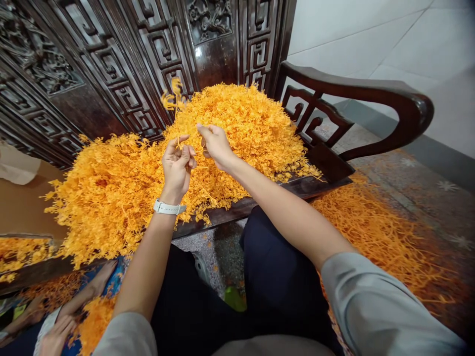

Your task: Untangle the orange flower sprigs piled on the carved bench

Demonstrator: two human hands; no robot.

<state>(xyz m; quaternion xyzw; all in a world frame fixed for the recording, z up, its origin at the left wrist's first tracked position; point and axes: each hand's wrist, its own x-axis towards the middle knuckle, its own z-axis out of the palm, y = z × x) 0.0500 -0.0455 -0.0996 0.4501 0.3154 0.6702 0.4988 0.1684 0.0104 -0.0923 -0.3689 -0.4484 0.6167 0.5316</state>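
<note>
A big heap of orange plastic flower sprigs (pixel 237 128) covers the seat of a dark carved wooden bench (pixel 319 158). Above the heap, my left hand (pixel 177 163) is closed in a pinch on the stem of one orange sprig (pixel 173 99), which sticks up and is blurred. My right hand (pixel 215 143) is just to the right of it, fingers curled and pinched near the same stem; what it holds is too small to make out. A white watch (pixel 168 207) is on my left wrist.
The carved bench back (pixel 122 59) rises behind the heap, its curved armrest (pixel 371 94) at right. Trimmed orange stems (pixel 374 232) lie on the floor at right. Another person's hand and foot (pixel 63 326) show at lower left among more sprigs. A cardboard box (pixel 18 207) stands at left.
</note>
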